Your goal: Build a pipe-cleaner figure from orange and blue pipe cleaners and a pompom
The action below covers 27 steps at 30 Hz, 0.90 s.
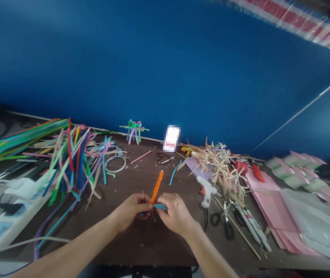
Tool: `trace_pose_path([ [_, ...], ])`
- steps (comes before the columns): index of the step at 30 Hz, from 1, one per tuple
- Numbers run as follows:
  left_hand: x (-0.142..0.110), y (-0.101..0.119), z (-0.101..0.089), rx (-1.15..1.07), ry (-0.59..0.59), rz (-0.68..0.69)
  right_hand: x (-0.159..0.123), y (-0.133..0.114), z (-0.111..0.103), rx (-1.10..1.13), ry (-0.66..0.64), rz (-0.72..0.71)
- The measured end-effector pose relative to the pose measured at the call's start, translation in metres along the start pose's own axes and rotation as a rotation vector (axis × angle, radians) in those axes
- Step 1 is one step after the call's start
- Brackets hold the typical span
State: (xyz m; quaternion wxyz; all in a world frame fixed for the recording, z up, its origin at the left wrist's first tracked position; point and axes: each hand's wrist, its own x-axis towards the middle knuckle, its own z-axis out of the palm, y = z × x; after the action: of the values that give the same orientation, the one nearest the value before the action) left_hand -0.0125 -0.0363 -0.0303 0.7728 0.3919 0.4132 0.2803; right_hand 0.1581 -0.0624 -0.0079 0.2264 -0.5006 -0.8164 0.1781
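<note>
My left hand (133, 210) is closed around the lower end of an orange pipe cleaner (157, 187), which looks coiled into a thick stalk and points up and away from me. In my right hand (176, 212), thumb and fingers pinch a blue pipe cleaner (161, 207) that crosses the base of the orange one. A thin stick or wire tip pokes out just below the crossing. The two hands nearly touch over the dark table (130, 247). My fingers hide how the blue piece joins the orange one.
Colourful pipe cleaners (75, 162) and a white power strip (11, 220) lie left. A roll of tape (115, 164) and a pipe-cleaner figure (134, 131) stand farther back. Right are a glue gun (208, 191), scissors (225, 220), dried straw-like pieces (219, 162) and pink sheets (271, 204).
</note>
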Motion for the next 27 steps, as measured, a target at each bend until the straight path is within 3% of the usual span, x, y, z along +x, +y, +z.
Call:
trace_pose_path([
  [4, 0.002, -0.002, 0.002, 0.123, 0.045, 0.065, 0.001, 0.005, 0.003, 0.309, -0.097, 0.158],
  [10, 0.004, 0.000, 0.005, 0.284, 0.069, 0.195, 0.006, 0.012, 0.010, 1.042, -0.325, 0.655],
  [13, 0.003, 0.002, 0.006, 0.227, 0.108, 0.161, 0.004, 0.012, 0.014, 1.171, -0.345, 0.633],
  [16, 0.001, 0.005, 0.007, 0.059, 0.075, 0.048, -0.001, 0.010, 0.013, 0.873, -0.260, 0.489],
  [21, 0.001, 0.004, 0.005, -0.168, 0.061, -0.126, -0.006, -0.003, 0.003, 0.007, 0.135, 0.047],
  [24, 0.001, 0.003, 0.004, -0.230, 0.068, -0.173, -0.006, -0.009, -0.003, -0.291, 0.153, -0.136],
  [27, 0.000, 0.002, 0.005, -0.228, 0.051, -0.191, -0.005, -0.011, -0.006, -0.414, 0.132, -0.195],
])
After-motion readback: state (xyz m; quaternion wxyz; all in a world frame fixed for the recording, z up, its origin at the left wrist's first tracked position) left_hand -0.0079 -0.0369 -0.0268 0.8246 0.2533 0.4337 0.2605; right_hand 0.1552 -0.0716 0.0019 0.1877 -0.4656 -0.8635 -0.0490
